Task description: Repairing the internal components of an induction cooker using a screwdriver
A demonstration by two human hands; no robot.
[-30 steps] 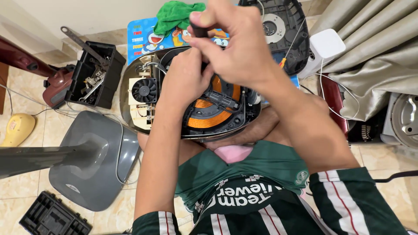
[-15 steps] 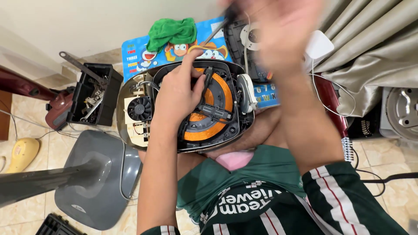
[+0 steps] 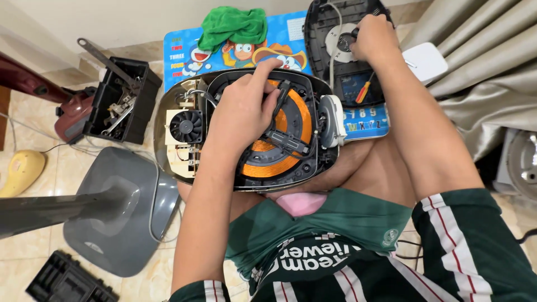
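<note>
Head view: left hand (image 3: 243,109) covers coil (image 3: 279,151); toolbox (image 3: 120,100) beside.

I see an orange copper-toned coil (image 3: 279,151) ringed in black casing, and a green cloth (image 3: 234,26) on a blue cartoon-patterned mat (image 3: 184,53) at the far side. At the left, a grey fan base (image 3: 120,210) and a black toolbox (image 3: 120,100); nearest, a dark green shirt (image 3: 363,251) striped white and red.

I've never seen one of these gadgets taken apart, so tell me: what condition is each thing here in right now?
Induction cooker: opened, copper coil and fan exposed, resting on the person's lap.
Left hand: pressing on the cooker's coil area.
Right hand: closed around a dark tool over the removed cover.
Removed cover: lying inside-up on the mat.
Screwdriver: lying loose on the cover.
Toolbox: open, tools inside.
Green cloth: crumpled on the mat.
</note>
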